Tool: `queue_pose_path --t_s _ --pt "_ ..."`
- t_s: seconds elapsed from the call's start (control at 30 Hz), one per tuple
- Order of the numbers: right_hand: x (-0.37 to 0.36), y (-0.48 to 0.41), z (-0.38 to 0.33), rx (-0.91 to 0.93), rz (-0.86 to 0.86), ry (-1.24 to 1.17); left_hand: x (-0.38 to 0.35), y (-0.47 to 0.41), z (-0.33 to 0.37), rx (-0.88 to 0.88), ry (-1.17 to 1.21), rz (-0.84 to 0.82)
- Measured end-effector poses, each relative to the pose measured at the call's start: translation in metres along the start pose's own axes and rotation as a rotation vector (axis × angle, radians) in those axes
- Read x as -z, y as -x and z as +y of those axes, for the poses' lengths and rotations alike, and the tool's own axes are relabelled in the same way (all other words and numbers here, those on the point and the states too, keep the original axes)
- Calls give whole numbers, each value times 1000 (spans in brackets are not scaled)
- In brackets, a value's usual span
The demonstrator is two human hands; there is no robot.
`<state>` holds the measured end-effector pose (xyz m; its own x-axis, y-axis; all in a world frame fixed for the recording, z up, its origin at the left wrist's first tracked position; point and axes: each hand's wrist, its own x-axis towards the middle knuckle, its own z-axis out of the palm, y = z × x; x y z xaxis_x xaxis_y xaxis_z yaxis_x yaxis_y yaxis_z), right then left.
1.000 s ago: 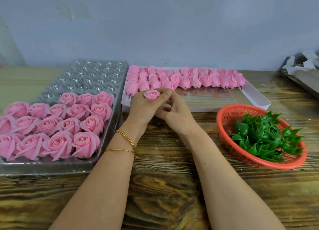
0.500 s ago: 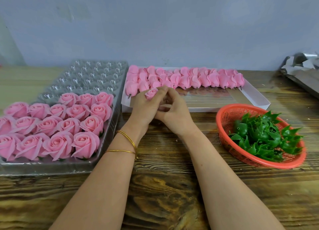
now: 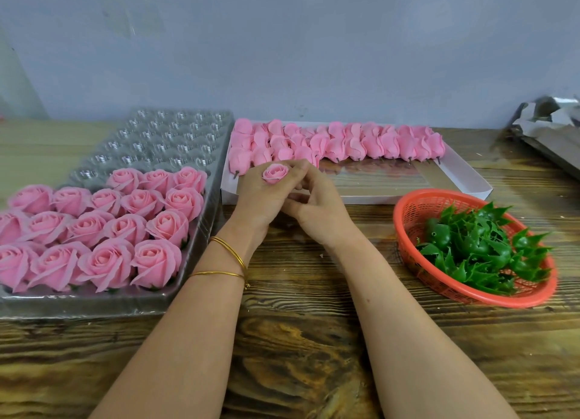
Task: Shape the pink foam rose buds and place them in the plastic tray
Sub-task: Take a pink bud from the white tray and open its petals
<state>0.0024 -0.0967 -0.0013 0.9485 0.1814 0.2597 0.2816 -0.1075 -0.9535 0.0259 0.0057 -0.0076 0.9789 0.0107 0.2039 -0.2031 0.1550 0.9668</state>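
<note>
I log: left hand (image 3: 260,195) grips a soft, spiral-petalled foam bud (image 3: 275,173); right hand (image 3: 317,213), fingers curled, pinches its 3 o'clock edge. Dimpled clear tray (image 3: 175,136) sits at 9 o'clock.

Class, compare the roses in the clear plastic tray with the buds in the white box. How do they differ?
The tray roses are opened out with spread petals; the box buds are closed and narrow. The tray roses stand upright, faces up; the box buds lie on their sides. The tray roses look wider than the box buds. Both are pink.
</note>
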Motion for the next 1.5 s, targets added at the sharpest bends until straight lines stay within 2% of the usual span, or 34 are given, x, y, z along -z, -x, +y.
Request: queue_pose_path --t_s 0.33,0.87,1.07,1.23,1.5 --pt "-1 -3 4 48 98 67 -4 -2 -2 14 14 59" --pt "-1 -2 3 53 43 29 2 0 0 -38 -14 -13" --pt "-2 -3 4 64 87 35 -3 -2 1 20 -23 49" --pt "-2 -2 5 90 107 65 -5 -1 4 55 -4 33" --pt "-1 -4 7 93 105 107 -1 -1 -2 -19 -69 -2"
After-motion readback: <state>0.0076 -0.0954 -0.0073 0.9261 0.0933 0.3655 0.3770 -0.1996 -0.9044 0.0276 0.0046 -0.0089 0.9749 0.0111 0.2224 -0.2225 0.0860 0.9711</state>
